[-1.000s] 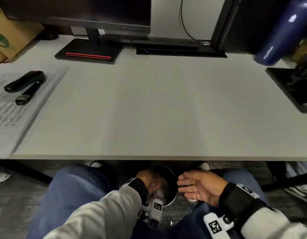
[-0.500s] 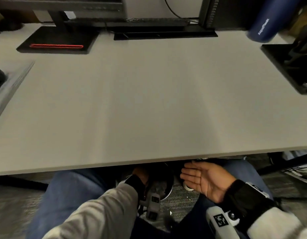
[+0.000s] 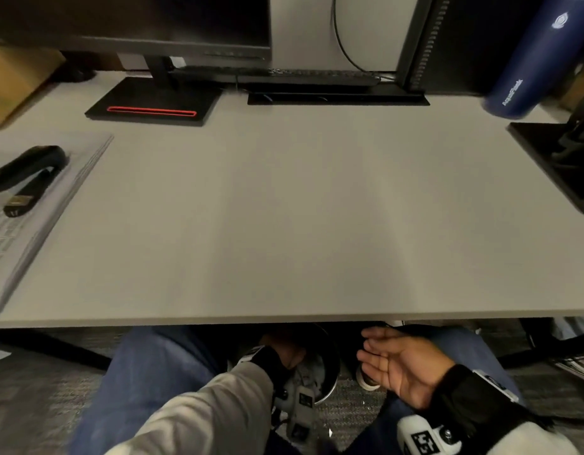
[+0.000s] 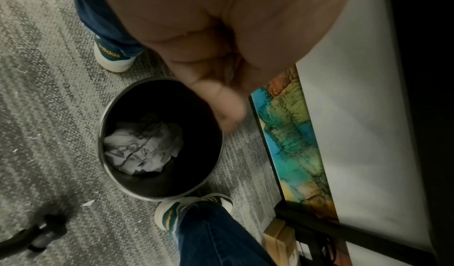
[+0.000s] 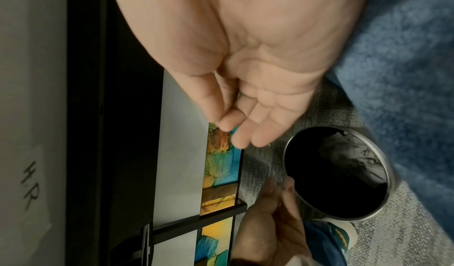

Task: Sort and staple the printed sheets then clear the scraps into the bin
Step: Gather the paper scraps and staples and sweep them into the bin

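Mostly I see the bin (image 4: 161, 137) at lower centre under the desk edge (image 3: 284, 318), crumpled scraps (image 4: 143, 150) inside. My left hand (image 3: 285, 351) is half hidden; I cannot tell its fingers. My right hand (image 3: 403, 364) is spread flat, palm up, empty.

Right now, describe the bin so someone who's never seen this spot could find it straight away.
Start at the grey desk and look under its near edge, down to the speckled carpet between the seated person's two shoes. There stands a round bin with a silvery rim and a dark inside, crumpled white paper scraps at its bottom. It is the only round, open-topped thing down there.
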The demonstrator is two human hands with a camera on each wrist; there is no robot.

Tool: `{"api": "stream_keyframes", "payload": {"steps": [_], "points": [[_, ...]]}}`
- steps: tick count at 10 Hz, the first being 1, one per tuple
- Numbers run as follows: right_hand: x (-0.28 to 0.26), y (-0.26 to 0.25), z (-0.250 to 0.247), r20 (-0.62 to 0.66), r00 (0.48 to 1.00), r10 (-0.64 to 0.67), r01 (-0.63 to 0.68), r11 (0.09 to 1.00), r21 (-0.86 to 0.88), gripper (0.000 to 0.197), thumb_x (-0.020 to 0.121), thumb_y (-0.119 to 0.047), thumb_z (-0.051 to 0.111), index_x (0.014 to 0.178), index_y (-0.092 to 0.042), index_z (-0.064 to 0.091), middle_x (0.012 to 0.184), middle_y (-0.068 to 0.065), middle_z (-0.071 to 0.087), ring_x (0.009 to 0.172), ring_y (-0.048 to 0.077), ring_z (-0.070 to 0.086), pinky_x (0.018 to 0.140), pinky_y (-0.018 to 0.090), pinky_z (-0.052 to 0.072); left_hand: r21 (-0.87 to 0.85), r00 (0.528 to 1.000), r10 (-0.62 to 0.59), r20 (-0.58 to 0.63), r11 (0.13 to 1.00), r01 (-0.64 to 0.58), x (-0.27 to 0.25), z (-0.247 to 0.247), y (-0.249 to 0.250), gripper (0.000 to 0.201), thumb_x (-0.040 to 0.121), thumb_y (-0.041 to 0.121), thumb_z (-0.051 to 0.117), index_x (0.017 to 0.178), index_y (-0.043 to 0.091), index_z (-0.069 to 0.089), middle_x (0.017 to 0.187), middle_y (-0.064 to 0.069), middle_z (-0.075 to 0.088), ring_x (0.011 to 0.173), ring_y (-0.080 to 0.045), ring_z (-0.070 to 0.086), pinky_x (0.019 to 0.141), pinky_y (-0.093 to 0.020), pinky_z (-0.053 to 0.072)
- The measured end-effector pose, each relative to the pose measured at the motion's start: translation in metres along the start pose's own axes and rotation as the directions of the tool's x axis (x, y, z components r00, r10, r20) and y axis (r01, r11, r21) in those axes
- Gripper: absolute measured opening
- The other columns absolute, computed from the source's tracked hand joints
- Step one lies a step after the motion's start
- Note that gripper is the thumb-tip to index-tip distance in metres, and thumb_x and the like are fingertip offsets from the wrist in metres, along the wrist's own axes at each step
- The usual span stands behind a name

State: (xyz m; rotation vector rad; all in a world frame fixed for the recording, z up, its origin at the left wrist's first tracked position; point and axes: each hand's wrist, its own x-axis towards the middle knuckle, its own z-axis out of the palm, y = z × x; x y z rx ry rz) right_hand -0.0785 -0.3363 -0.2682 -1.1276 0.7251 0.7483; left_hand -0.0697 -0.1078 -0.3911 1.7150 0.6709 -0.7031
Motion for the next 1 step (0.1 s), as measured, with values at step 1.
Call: {"api": "stream_keyframes", "payload": {"steps": [1], "points": [[-0.0072,-0.0051,0.0083,0.004,1.000,-0.024,0.024,0.997,-0.069,0.017,0.094,0.005,0.053,0.101,-0.006,0.065,0.071,0.008,0.068,0.055,0.017,0.066,0.050,0.026,0.056,0.627,0.966,0.211,0.146,0.735,-0.256,-0.0304,-0.0188,0.0269,0.053,0.096,0.027,0.059,0.144,0.009,0.048,0.152,-0.010,0.046,0.138,-0.024,0.046,0.111,-0.030,0.039]]}}
